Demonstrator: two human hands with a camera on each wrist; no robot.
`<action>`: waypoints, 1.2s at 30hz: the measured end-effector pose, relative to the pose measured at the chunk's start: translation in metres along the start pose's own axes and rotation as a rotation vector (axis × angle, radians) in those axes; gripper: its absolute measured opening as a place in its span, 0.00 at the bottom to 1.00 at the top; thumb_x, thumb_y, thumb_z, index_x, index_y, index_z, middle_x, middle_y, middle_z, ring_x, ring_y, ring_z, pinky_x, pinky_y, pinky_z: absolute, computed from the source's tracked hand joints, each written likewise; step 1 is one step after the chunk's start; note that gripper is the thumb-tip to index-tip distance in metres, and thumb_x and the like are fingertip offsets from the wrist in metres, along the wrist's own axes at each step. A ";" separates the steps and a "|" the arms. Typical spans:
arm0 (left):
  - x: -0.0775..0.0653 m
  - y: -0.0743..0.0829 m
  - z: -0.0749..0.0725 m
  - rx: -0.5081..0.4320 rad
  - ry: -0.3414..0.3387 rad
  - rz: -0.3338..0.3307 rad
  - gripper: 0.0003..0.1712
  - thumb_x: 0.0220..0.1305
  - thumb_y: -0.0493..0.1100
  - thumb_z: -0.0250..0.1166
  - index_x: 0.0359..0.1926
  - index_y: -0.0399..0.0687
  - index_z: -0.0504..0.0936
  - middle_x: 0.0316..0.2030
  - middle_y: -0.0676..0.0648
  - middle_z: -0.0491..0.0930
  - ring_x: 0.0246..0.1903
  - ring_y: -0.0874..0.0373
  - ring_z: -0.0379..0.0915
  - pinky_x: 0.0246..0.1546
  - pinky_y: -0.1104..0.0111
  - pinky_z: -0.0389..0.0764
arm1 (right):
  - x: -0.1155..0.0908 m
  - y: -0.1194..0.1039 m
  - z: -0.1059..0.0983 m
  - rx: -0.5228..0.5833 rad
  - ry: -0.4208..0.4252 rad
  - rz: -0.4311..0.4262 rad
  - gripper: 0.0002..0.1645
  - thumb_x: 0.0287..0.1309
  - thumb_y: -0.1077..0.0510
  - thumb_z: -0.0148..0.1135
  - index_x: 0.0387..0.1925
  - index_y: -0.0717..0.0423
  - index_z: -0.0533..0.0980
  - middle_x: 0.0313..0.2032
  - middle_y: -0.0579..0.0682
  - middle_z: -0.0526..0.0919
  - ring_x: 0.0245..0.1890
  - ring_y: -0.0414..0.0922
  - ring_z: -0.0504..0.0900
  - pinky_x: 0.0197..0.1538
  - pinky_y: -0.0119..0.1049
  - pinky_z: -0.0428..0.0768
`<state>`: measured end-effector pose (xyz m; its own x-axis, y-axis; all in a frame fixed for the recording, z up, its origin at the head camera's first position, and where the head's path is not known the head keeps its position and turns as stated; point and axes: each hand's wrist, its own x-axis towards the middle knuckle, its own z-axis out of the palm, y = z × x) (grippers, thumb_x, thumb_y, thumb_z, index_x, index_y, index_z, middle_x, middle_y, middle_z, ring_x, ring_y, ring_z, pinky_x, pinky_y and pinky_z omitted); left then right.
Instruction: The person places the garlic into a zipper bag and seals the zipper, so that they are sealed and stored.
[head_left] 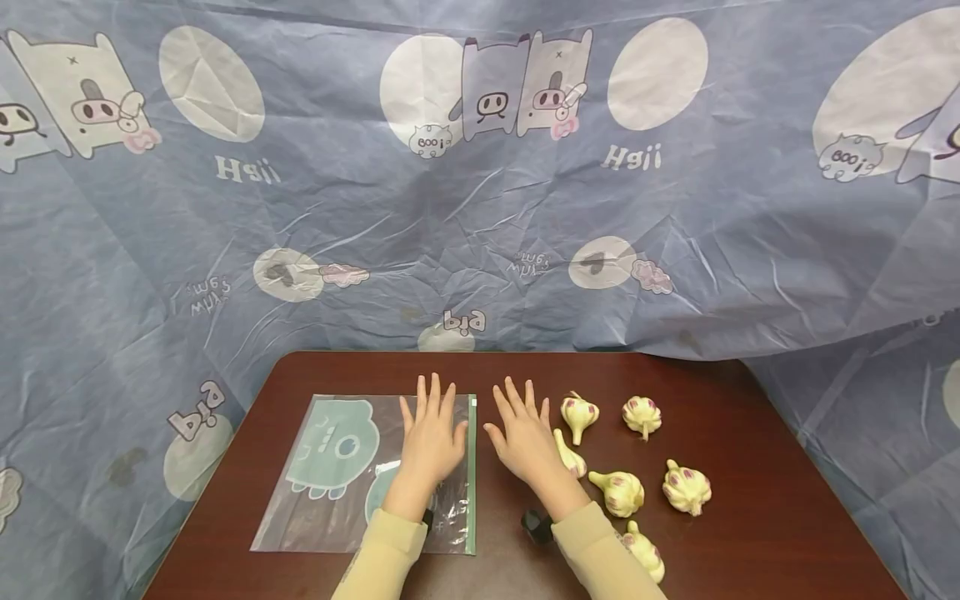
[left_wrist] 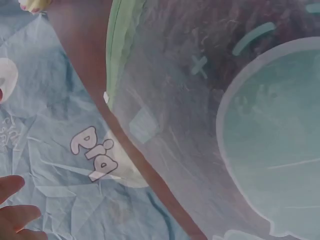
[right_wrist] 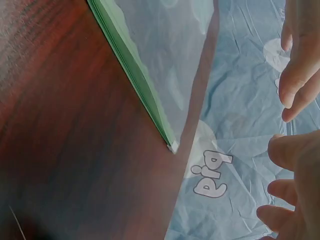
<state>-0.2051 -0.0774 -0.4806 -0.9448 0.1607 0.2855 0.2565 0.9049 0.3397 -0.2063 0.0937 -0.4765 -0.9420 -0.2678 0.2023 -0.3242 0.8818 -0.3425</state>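
In the head view my left hand (head_left: 431,446) is spread with straight fingers above a clear zip bag (head_left: 300,525) printed with pale blue cartoon figures. A green zip strip (head_left: 472,475) with a white slider runs down the bag's right side. My right hand (head_left: 522,437), also spread and holding nothing, is between that strip and several garlic bulbs. Nearest to it is one garlic bulb (head_left: 572,460), partly covered by the hand. Fingertips of the left hand (left_wrist: 20,212) show at the corner of the left wrist view. Both hands appear at the right of the right wrist view.
Other garlic bulbs (head_left: 621,493) lie on the right half of the dark red-brown table (head_left: 757,500), one partly behind the right sleeve (head_left: 600,550). A blue printed sheet (head_left: 450,217) hangs behind the table and along its sides. Dark bands sit at both wrists.
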 end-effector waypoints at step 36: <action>-0.035 0.000 0.025 0.042 -0.162 -0.017 0.37 0.67 0.50 0.62 0.70 0.36 0.64 0.74 0.31 0.53 0.75 0.34 0.42 0.67 0.31 0.51 | -0.031 0.000 0.044 0.018 -0.087 -0.043 0.33 0.70 0.54 0.56 0.71 0.61 0.63 0.74 0.60 0.58 0.75 0.64 0.51 0.70 0.66 0.57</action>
<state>-0.1772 -0.0734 -0.5133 -0.9702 0.2037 0.1311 0.2350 0.9230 0.3049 -0.1810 0.0850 -0.5235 -0.9310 -0.3385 0.1367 -0.3651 0.8620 -0.3517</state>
